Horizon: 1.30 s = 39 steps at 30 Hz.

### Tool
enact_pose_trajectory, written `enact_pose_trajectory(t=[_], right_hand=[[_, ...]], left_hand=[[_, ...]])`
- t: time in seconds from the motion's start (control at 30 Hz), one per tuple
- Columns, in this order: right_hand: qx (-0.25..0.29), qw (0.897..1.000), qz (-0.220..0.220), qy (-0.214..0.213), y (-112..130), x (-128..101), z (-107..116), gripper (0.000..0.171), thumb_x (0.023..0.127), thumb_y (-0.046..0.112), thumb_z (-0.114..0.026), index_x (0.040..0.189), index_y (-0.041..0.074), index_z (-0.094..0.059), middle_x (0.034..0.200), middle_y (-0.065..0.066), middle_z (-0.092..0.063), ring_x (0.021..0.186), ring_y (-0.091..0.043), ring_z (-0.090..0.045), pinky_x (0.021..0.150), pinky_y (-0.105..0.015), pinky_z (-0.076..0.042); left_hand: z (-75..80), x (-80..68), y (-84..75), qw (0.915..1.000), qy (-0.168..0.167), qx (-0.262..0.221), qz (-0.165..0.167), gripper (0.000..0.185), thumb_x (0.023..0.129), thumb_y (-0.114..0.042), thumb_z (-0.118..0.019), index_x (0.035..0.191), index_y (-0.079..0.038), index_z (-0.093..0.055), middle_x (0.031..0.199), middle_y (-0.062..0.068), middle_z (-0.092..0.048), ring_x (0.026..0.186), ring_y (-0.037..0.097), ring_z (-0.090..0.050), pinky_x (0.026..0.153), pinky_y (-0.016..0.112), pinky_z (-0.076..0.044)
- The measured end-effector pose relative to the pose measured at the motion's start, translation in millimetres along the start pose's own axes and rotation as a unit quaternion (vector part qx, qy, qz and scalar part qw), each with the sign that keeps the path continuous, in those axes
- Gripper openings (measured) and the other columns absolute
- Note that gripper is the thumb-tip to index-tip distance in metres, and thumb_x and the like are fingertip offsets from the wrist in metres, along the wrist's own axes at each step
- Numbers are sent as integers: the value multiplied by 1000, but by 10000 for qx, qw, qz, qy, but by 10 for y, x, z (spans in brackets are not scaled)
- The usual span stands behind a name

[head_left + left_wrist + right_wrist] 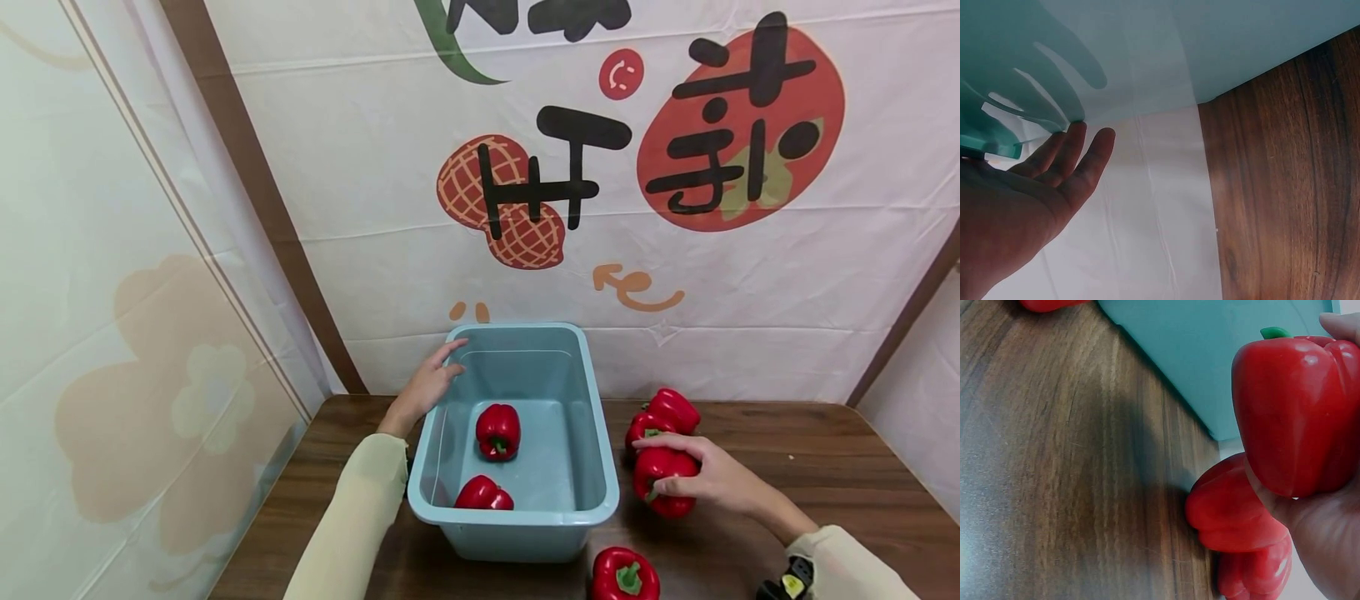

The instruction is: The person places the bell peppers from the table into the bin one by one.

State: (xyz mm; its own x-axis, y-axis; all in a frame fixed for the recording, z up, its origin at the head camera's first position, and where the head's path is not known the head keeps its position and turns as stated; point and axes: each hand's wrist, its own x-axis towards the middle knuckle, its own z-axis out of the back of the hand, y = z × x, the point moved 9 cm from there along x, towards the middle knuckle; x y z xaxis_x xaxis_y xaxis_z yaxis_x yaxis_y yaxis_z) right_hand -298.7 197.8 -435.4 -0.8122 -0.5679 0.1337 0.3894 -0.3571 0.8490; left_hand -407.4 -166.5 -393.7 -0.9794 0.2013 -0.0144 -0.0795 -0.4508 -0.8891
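Observation:
A light blue plastic tub (pixel 517 518) stands on the wooden table (pixel 810 492) with two red bell peppers (pixel 498 431) (pixel 483 494) inside. My left hand (pixel 438 371) rests with straight fingers on the tub's far left rim; in the left wrist view the fingertips (pixel 1088 140) touch the tub wall (pixel 1147 50). My right hand (pixel 697 477) grips a red pepper (pixel 663 492) on the table right of the tub, also seen as the held pepper (pixel 1297 412) in the right wrist view. Two more peppers (pixel 675 408) (pixel 643 427) lie just behind it.
Another red pepper (pixel 625 575) lies by the table's front edge, right of the tub's near corner. A printed cloth backdrop (pixel 600 250) hangs close behind the tub. Bare wood (pixel 1054 456) stretches right of the peppers.

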Motion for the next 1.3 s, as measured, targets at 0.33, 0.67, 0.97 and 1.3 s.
enact_pose_trajectory(t=[0.33,0.67,0.97,1.3], right_hand=[[-137,9998,-68,-141,31,16,66,51,83,21,-72,132,20,-58,126,-17,-55,110,-29,-53,72,-35,-59],[-267,9991,142,-291,126,15,149,48,84,19,-72,130,15,-60,124,-15,-56,109,-29,-53,71,-35,-59],[-427,9981,172,-418,168,5,213,47,85,19,-72,130,13,-61,122,-12,-58,108,-28,-54,70,-34,-58],[-265,9990,36,-359,187,11,262,54,82,20,-74,134,14,-58,125,-15,-55,108,-28,-53,69,-36,-60]], left_hand=[[-2,-6,2,9999,18,-35,101,53,103,-25,-43,155,-24,-34,165,9,-17,141,41,-34,108,67,-32],[-1,9,27,10000,-19,-58,57,51,103,-24,-43,153,-24,-36,163,9,-21,139,42,-36,106,67,-35],[2,4,38,9999,-60,-52,71,51,102,-25,-43,152,-26,-37,162,8,-23,137,41,-39,104,66,-37],[-8,5,17,10000,-1,-96,21,51,103,-25,-43,153,-24,-36,163,10,-21,138,42,-37,105,67,-35]])
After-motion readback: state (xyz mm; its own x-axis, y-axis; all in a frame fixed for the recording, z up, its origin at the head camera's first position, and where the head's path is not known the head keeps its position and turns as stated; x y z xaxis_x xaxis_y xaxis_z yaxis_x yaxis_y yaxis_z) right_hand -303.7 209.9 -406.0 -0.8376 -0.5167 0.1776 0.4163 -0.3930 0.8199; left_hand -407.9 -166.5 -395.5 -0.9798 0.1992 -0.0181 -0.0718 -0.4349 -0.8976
